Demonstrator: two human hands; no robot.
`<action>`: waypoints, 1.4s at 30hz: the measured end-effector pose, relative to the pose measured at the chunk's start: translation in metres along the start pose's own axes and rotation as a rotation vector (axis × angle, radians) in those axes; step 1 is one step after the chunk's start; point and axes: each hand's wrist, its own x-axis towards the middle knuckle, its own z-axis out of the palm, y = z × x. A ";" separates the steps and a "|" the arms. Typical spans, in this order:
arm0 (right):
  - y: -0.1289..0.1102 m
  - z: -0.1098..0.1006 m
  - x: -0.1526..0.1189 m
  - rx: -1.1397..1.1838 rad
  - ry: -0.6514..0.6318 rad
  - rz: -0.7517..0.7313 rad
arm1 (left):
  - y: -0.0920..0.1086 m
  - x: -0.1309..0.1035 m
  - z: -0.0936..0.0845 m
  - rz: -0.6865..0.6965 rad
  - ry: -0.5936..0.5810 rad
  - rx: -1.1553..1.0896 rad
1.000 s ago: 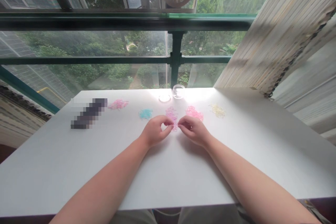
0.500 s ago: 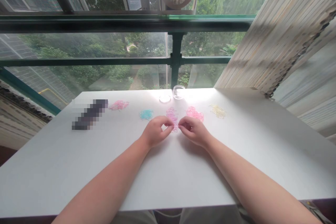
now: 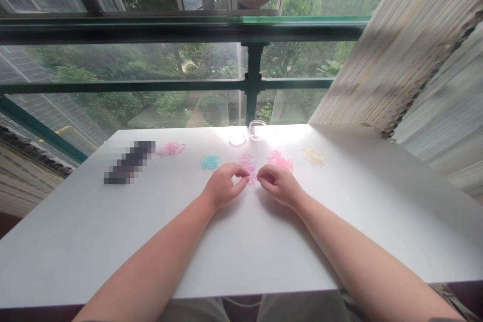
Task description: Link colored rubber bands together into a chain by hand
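Both hands hover close together over the middle of the white table (image 3: 226, 241). My left hand (image 3: 228, 183) is pinched, thumb against forefinger, at the left side of a purple-pink pile of small bands (image 3: 248, 162). Fingers of my right hand (image 3: 278, 183) are also pinched, just right of that pile and in front of a brighter pink pile (image 3: 279, 159). Whatever lies between the fingertips is too small to make out. A turquoise pile (image 3: 210, 162) is beyond my left hand. Farther out are a pale yellow pile (image 3: 314, 157) and a reddish-pink pile (image 3: 171, 149).
A clear round container (image 3: 257, 131) and a clear round lid (image 3: 237, 139) are near the table's back edge. At the left lies a dark pixelated object (image 3: 130, 162). Behind the table are a green-framed window and a fan (image 3: 256, 5); a striped curtain (image 3: 362, 65) hangs at the right.
The view has tilted slightly, so everything appears a little higher in the picture. Both hands keep their pinches over the same spot, with hardly any movement.
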 end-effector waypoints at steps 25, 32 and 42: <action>0.000 0.003 0.006 -0.271 -0.028 0.194 | -0.008 0.001 0.003 -0.074 -0.038 0.054; 0.001 0.001 0.005 -0.279 -0.024 0.200 | -0.011 0.001 0.003 -0.100 -0.058 0.100; 0.000 0.004 0.007 -0.310 -0.043 0.199 | -0.010 0.000 0.003 -0.108 -0.082 0.113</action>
